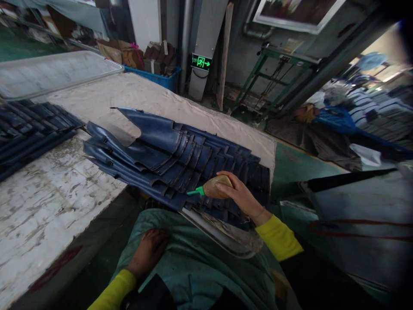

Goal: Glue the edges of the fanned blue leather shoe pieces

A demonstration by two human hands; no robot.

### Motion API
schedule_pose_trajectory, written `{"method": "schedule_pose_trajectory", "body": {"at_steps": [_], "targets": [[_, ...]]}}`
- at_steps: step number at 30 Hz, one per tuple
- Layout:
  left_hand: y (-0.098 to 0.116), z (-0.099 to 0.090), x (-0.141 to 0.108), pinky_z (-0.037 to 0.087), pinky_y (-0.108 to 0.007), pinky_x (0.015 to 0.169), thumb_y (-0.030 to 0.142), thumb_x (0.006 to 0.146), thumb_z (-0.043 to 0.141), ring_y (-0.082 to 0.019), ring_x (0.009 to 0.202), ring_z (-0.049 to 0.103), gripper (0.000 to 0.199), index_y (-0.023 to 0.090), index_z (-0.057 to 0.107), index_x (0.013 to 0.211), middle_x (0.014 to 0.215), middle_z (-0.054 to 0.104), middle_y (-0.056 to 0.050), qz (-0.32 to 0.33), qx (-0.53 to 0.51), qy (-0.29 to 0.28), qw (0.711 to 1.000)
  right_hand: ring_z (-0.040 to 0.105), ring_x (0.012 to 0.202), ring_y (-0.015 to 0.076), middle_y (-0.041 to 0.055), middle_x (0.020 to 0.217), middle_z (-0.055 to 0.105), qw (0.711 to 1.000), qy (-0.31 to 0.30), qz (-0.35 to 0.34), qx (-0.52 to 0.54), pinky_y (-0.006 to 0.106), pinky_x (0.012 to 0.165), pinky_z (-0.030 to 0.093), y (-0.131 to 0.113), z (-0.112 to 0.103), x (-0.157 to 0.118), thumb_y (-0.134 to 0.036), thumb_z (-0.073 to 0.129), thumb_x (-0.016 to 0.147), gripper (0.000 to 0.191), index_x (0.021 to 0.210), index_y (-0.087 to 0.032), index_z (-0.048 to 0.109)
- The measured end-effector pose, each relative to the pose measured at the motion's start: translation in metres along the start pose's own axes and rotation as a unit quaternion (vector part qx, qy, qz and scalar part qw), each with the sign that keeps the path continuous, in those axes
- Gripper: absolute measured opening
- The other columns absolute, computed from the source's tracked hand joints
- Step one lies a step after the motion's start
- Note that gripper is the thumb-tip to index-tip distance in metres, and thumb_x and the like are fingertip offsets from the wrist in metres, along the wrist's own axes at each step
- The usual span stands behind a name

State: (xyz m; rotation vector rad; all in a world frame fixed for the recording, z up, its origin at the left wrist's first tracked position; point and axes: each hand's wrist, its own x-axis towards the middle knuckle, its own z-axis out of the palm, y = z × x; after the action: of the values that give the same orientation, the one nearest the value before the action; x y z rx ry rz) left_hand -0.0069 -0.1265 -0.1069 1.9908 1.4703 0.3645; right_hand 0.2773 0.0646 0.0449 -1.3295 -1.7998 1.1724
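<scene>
My right hand [240, 193] grips a brownish squeeze bottle [214, 187] with a green nozzle that points left, low over overlapping dark blue leather-like pieces [180, 159]. Some of their edges carry a wet, shiny line. Whether the nozzle tip touches a piece, I cannot tell. The pieces lie fanned in rows, with the curved ends toward the left. My left hand [151, 249] rests on the green apron [200, 258] over my lap, its fingers curled and partly in shadow; I see nothing held in it.
A cloth-covered table [97, 88] carries the pieces. At left, a scuffed white board [58, 206] bears another stack of dark blue pieces [29, 129]. A white tray [58, 71] lies behind. Beyond the table stand a blue crate [158, 79] and a green metal stand [258, 73].
</scene>
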Motion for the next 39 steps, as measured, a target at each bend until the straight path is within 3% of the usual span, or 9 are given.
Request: {"method": "schedule_pose_trajectory", "body": {"at_steps": [6,12,22,28,39], "targets": [[-0.001,0.003,0.000,0.040,-0.036,0.093,0.031,0.094,0.035,-0.017,0.101,0.056,0.031,0.023,0.063,0.105,0.108,0.064,-0.004,-0.007,-0.008,0.004,1.000,0.058,0.088,0.0218,0.0032,0.098,0.059,0.999,0.007,-0.018,-0.026,0.035,0.078,0.049,0.000,0.001,0.000,-0.044,0.063,0.075,0.043,0.111,-0.023,0.051],[0.000,0.001,0.000,0.041,-0.034,0.092,0.029,0.093,0.037,-0.017,0.101,0.057,0.030,0.023,0.063,0.105,0.107,0.064,-0.003,-0.011,0.000,0.008,1.000,0.057,0.095,0.0230,0.0054,0.105,0.058,0.995,0.020,-0.065,-0.078,0.037,0.084,0.048,0.002,0.007,0.001,-0.042,0.064,0.077,0.043,0.113,-0.023,0.050],[0.000,0.001,-0.001,0.039,-0.038,0.096,0.027,0.092,0.038,-0.018,0.105,0.056,0.028,0.024,0.062,0.107,0.111,0.064,-0.003,-0.024,0.002,-0.010,1.000,0.052,0.103,0.0260,0.0098,0.109,0.054,0.953,0.084,-0.189,-0.223,0.044,0.092,0.042,0.022,-0.004,0.033,-0.040,0.063,0.080,0.041,0.112,-0.019,0.050],[0.000,0.001,0.000,0.036,-0.040,0.099,0.027,0.092,0.038,-0.019,0.108,0.054,0.029,0.025,0.061,0.109,0.113,0.063,-0.002,-0.028,-0.005,-0.021,0.999,0.053,0.102,0.0246,0.0090,0.108,0.054,0.952,0.052,-0.203,-0.223,0.042,0.091,0.045,0.017,-0.003,0.024,-0.037,0.065,0.080,0.042,0.114,-0.020,0.048],[0.002,0.000,0.000,0.038,-0.039,0.098,0.027,0.092,0.039,-0.019,0.107,0.054,0.029,0.024,0.062,0.108,0.112,0.063,-0.003,-0.038,-0.009,-0.020,0.999,0.051,0.107,0.0255,0.0102,0.110,0.053,0.931,0.083,-0.238,-0.263,0.044,0.095,0.043,0.019,-0.011,0.043,-0.036,0.065,0.080,0.040,0.113,-0.019,0.049]]}}
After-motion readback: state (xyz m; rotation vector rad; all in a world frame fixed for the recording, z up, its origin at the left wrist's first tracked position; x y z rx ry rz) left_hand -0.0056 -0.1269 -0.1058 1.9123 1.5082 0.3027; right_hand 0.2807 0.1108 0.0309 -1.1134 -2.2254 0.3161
